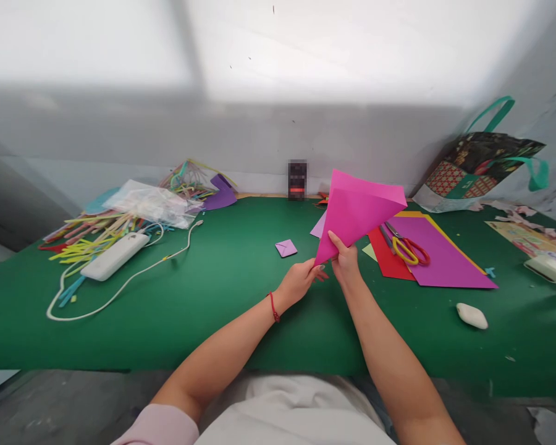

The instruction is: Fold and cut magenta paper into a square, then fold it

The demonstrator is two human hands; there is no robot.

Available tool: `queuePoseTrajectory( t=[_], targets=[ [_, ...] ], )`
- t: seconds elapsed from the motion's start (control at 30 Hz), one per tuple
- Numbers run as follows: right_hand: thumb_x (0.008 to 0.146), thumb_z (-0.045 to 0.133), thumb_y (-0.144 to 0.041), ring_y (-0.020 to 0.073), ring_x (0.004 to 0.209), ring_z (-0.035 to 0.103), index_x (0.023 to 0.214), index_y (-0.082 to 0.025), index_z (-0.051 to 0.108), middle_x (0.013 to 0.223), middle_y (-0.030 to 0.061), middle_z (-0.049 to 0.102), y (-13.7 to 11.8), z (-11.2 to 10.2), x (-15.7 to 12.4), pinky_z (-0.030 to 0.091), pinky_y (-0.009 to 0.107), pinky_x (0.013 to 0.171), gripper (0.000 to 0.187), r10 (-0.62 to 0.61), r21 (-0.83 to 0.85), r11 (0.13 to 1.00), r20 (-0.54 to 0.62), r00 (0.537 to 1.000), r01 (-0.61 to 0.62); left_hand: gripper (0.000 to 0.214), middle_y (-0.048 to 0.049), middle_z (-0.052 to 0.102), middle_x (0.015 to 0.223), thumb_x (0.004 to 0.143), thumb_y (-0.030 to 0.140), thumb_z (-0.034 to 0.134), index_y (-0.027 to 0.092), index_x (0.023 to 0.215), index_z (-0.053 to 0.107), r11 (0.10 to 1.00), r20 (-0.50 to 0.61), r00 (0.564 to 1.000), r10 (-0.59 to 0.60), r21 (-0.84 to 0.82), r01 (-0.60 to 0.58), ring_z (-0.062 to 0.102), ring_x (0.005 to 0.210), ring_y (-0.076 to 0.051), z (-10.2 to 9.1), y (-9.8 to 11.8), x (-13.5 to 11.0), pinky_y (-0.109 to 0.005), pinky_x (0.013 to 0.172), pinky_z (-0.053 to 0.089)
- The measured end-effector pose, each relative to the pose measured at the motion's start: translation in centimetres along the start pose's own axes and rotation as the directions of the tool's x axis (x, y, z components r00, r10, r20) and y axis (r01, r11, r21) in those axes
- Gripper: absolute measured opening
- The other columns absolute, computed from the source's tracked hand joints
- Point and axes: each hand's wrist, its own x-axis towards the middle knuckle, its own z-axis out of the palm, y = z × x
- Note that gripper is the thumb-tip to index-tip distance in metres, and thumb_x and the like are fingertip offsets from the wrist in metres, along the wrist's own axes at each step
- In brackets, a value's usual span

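Note:
A bright pink sheet of paper, bent over at its upper right, is held up above the green table. My left hand, with a red bracelet at the wrist, pinches its lower corner. Just to the right, my right hand grips the lower edge, thumb on the front and fingers hidden behind. A small folded lilac paper square lies left of the hands. Scissors with yellow and red handles rest on purple paper and red paper to the right.
On the left of the green table are a white power strip with a cord, many paper strips and a plastic bag. A dark phone-like object stands against the wall. At right are a patterned bag and a white mouse-shaped object.

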Motion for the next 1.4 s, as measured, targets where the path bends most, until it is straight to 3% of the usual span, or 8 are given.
queuePoseTrajectory(
  t=[0.2,0.33,0.47,0.67,0.87,1.1,1.4],
  targets=[
    [0.045,0.08,-0.025,0.0167,0.064,0.064,0.079,-0.015,0.062,0.069,0.0003,0.065,0.0,0.1,-0.1,0.055,0.028,0.06,0.04,-0.011,0.012,1.0,-0.025,1.0,0.011,0.043,-0.0059,0.07,0.075,0.09,0.047,0.028,0.017,0.087,0.059,1.0,-0.068,0.998,-0.002,0.009,0.002,0.066,0.066,-0.017,0.3,-0.1,-0.2,-0.026,0.058,0.05],
    [0.046,0.079,-0.027,0.0187,0.072,0.065,0.08,-0.016,0.061,0.071,0.0005,0.065,-0.1,0.2,-0.2,0.056,0.03,0.064,0.04,-0.034,-0.009,0.999,-0.04,0.999,0.033,0.048,-0.0059,0.07,0.068,0.088,0.052,0.027,0.016,0.088,0.059,0.995,-0.143,0.987,-0.079,-0.071,0.069,0.066,0.062,-0.017,0.7,0.1,-0.1,-0.026,0.057,0.049],
    [0.046,0.079,-0.027,0.0191,0.074,0.065,0.08,-0.016,0.061,0.072,0.0004,0.065,0.0,0.4,-0.3,0.056,0.03,0.064,0.04,-0.063,-0.016,0.998,-0.068,0.996,0.062,0.047,-0.0055,0.069,0.061,0.085,0.054,0.032,0.016,0.076,0.059,0.98,-0.163,0.975,-0.15,-0.156,0.125,0.065,0.058,-0.017,0.8,0.7,0.0,-0.025,0.053,0.048],
    [0.046,0.079,-0.026,0.0183,0.069,0.064,0.08,-0.015,0.061,0.07,0.0009,0.066,0.4,0.4,-0.4,0.055,0.03,0.063,0.041,-0.058,-0.007,0.998,-0.052,0.997,0.057,0.044,-0.0053,0.066,0.054,0.085,0.046,0.037,0.015,0.061,0.057,0.97,-0.145,0.97,-0.197,-0.176,0.171,0.064,0.053,-0.016,0.1,1.6,0.1,-0.024,0.053,0.046],
    [0.047,0.079,-0.028,0.017,0.059,0.061,0.081,-0.013,0.06,0.068,0.0006,0.064,1.2,0.4,-0.6,0.053,0.031,0.057,0.042,-0.064,-0.054,0.997,-0.081,0.995,0.06,0.038,-0.0024,0.067,0.06,0.085,0.049,0.038,0.017,0.076,0.056,0.99,-0.116,0.988,-0.103,-0.104,0.091,0.063,0.055,-0.015,-0.3,0.7,0.2,-0.024,0.053,0.047],
    [0.047,0.078,-0.032,0.015,0.059,0.059,0.078,-0.013,0.06,0.07,0.0019,0.064,1.4,0.7,-1.0,0.05,0.028,0.052,0.04,-0.106,-0.109,0.99,-0.111,0.988,0.094,0.049,-0.0008,0.061,0.048,0.081,0.06,0.035,0.016,0.075,0.055,0.973,-0.138,0.978,-0.154,-0.194,0.126,0.06,0.045,-0.014,0.0,0.6,0.3,-0.022,0.046,0.044],
    [0.047,0.079,-0.031,0.0179,0.068,0.062,0.077,-0.014,0.062,0.071,0.0017,0.065,0.5,0.8,-1.2,0.052,0.03,0.062,0.038,-0.14,-0.093,0.987,-0.106,0.984,0.131,0.048,-0.0041,0.064,0.051,0.077,0.061,0.042,0.015,0.072,0.055,0.917,-0.087,0.975,-0.203,-0.367,0.158,0.06,0.045,-0.014,0.2,1.2,0.8,-0.023,0.047,0.043]
  ],
)
